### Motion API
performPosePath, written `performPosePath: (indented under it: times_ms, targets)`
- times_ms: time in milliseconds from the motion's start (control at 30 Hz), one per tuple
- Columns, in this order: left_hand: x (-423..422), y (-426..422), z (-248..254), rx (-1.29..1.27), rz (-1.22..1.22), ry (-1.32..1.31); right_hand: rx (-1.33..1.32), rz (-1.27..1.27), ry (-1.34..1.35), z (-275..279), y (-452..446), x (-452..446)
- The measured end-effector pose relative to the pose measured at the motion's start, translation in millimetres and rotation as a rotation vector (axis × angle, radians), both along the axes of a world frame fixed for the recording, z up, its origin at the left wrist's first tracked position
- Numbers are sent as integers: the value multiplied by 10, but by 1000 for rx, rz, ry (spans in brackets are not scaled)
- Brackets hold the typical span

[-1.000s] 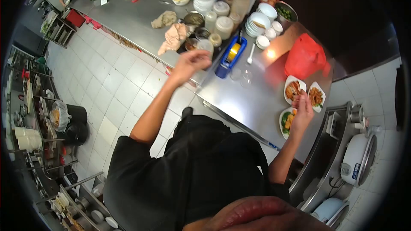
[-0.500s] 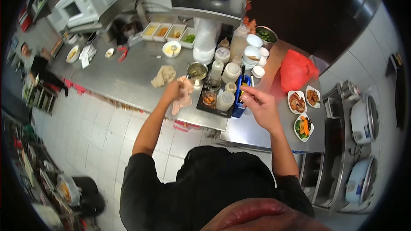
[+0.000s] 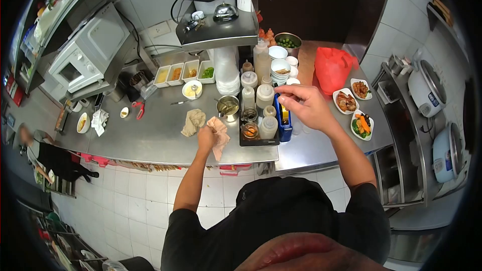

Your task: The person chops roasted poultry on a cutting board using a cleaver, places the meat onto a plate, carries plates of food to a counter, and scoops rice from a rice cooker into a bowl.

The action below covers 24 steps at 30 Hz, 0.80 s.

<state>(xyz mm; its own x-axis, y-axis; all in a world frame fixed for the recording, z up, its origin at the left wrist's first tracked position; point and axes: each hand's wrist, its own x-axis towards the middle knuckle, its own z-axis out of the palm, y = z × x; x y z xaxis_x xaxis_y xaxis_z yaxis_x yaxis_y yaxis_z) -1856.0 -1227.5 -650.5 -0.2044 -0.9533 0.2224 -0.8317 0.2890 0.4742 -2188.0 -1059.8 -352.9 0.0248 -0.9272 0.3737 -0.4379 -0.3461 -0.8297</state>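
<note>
My left hand (image 3: 205, 138) is closed on a pink cloth (image 3: 220, 143), which hangs over the front part of the steel counter. Just left of it lies a crumpled beige cloth (image 3: 194, 122). My right hand (image 3: 312, 109) hovers over what looks like a blue tape dispenser (image 3: 285, 129) with something yellow inside. Its index finger and thumb stretch left with a gap between them, and nothing shows in it. Between the hands stands a black tray (image 3: 258, 141) of squeeze bottles (image 3: 268, 127) and jars. Behind the pink cloth is a small metal pot (image 3: 228, 105).
Three filled white dishes (image 3: 362, 124) and a red plastic bag (image 3: 332, 70) are at the right. Stacked bowls (image 3: 280, 69) stand behind the bottles. Farther left are food containers (image 3: 176, 73), red scissors (image 3: 137, 110) and a microwave (image 3: 89, 52). Another person (image 3: 52, 158) stands far left.
The view has shifted, so the counter sits differently in frame. My left hand still grips the pink cloth. My right hand remains by the blue dispenser, its fingers now pointing more to the left.
</note>
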Motion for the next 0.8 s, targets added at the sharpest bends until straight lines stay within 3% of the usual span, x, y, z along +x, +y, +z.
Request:
performPosePath:
  times_ms: [800]
  targets:
    - [235,85,-61,-77,87,-59,140,35,-189,-462,107,-139]
